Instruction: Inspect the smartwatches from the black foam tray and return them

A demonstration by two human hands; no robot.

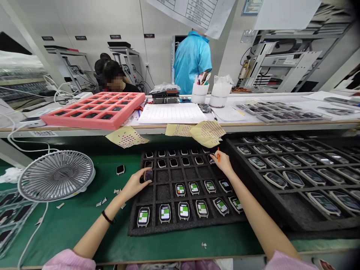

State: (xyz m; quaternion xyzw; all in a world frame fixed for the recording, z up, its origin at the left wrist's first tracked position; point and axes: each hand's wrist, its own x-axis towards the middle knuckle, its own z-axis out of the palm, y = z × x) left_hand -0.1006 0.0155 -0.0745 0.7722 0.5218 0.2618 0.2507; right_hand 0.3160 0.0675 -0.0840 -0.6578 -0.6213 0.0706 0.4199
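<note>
A black foam tray (171, 225) with square compartments lies before me, holding several smartwatches. In the front rows the watch faces are lit green and white, such as one smartwatch (183, 210). The back rows have dark screens. At the tray's left edge my left hand (136, 184) has thumb and fingers closed around a dark-screened smartwatch (148, 175). My right hand (223, 162) is closed on a thin orange stick (218, 154) over the back right of the tray. Its fingertips are at another dark smartwatch (211, 159); whether they grip it I cannot tell.
A second foam tray (277, 204) of watches stands right. Left are a fan (57, 176), a loose smartwatch (120, 170) and small scraps on the green mat (109, 232). The shelf above carries a pink foam tray (112, 123). Two people are beyond.
</note>
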